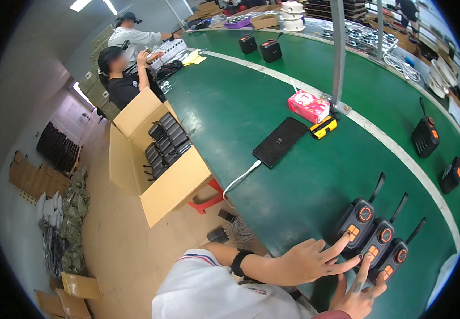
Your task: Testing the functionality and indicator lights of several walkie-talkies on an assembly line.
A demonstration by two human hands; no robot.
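Three black handheld radios with orange buttons lie side by side on the green bench: the left radio (pixel 358 218), the middle radio (pixel 378 240) and the right radio (pixel 396 258). My left hand (pixel 308 261) reaches across with its fingers spread; one fingertip presses the orange buttons of the left radio. My right hand (pixel 358 295) comes up from the lower edge, its index finger on the orange buttons of the middle radio. Neither hand grips anything.
A black phone (pixel 279 141) with a white cable, a yellow-black tool (pixel 323 127) and a pink packet (pixel 308 106) lie further up the bench. More radios (pixel 425 137) sit on the belt. An open carton (pixel 153 159) of radios stands left. Two other people (pixel 125 74) work beyond.
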